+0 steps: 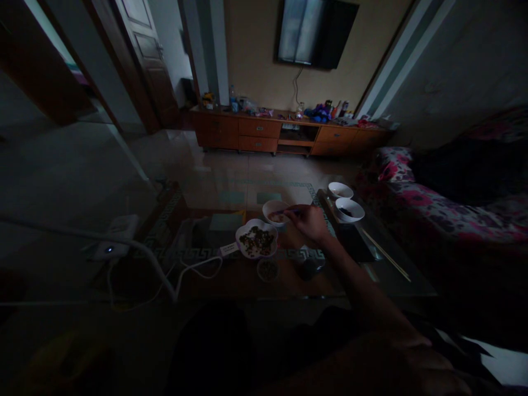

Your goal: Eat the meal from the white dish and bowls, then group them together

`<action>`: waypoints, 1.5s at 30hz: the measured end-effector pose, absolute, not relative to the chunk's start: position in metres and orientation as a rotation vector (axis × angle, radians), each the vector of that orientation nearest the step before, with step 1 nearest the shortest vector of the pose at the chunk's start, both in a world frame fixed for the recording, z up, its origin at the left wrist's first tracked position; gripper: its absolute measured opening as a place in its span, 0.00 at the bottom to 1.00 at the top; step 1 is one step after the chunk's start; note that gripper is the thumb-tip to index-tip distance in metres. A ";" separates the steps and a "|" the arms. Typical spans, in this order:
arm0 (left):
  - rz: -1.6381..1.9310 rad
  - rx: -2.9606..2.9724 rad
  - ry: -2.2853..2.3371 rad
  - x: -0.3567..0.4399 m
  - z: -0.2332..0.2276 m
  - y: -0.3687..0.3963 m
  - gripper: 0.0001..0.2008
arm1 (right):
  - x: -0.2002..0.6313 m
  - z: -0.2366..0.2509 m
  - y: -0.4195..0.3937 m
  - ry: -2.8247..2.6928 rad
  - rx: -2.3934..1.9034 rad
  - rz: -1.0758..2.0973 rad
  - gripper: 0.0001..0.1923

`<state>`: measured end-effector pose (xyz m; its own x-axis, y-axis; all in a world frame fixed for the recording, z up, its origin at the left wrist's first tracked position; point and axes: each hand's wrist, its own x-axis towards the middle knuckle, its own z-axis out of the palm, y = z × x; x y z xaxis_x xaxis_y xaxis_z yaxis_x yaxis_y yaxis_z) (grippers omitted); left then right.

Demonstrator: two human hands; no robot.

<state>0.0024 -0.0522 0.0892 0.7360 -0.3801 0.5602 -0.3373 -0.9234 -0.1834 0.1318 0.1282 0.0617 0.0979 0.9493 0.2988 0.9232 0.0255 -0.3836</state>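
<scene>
Utensil [281,212], slim, purple, probably plastic: clamped between the thumb and fingers of my right hand [306,221], tip end over the round white bowl [266,205] holding pale food, around mid tabletop [243,287]. Can't tell spoon from stick, too dim. I judge it light, fairly stiff, maybe slick if wet; best hold is a pinch on the shaft, back from the tip. White bowl looks like smooth ceramic, so likely rigid, breakable, slippery at the wall; I'd steady it by the rim.

Pose: right forearm slants in over the tabletop's near edge, right of centre, up and leftward; fist rounded, back of the hand up, at the bowl's right side. Left hand [435,366] maybe at the bottom, by my right elbow; too dark, can't tell its fingers.

Around: white flower-shaped dish with purple rim [246,225] and dark chopped bits, just nearer me; small clear round bowl [268,271] toward the near edge; pale wooden chopsticks [386,256] along the right edge.
</scene>
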 end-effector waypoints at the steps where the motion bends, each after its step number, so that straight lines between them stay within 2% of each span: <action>1: -0.938 -2.863 0.595 0.002 0.090 -0.053 0.17 | 0.131 0.062 0.127 -1.894 -1.845 0.121 0.16; 8: -0.967 -2.882 0.592 0.005 0.085 -0.053 0.18 | 0.126 0.058 0.127 -2.201 -1.886 0.215 0.14; 14: -1.083 -2.881 0.617 0.008 0.078 -0.053 0.19 | 0.126 0.056 0.128 -2.233 -1.915 0.198 0.14; 26: -0.939 -2.924 0.601 0.002 0.087 -0.050 0.17 | 0.127 0.051 0.131 -2.286 -1.922 0.182 0.15; 33: -1.089 -2.892 0.557 0.007 0.080 -0.053 0.17 | 0.127 0.049 0.132 -2.287 -1.893 0.214 0.14; 45: -1.120 -2.860 0.583 0.007 0.077 -0.052 0.19 | 0.124 0.050 0.131 -2.284 -1.895 0.234 0.14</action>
